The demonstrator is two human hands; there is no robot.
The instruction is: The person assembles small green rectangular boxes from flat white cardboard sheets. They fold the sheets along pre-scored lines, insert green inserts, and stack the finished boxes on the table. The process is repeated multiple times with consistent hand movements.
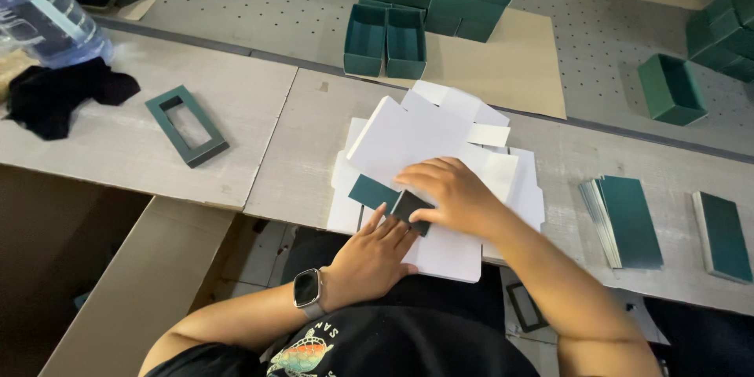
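Item: small dark card [410,208] on the white sheets [424,141], pinched under my left hand [369,255] and right hand [455,196]; I judge uneven pressure could skew it.

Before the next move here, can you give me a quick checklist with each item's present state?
1. Both hands on the work: ok. The left hand and right hand meet on a dark green card piece.
2. Piece backed by a flat surface: ok. It lies on the stack of white sheets.
3. Piece squared to the sheet: cannot tell; fingers cover its edges.
4. More green cards at hand: ok. A green card stack lies by the right arm.
5. Green frame insert out of the way: ok, apart on the table.
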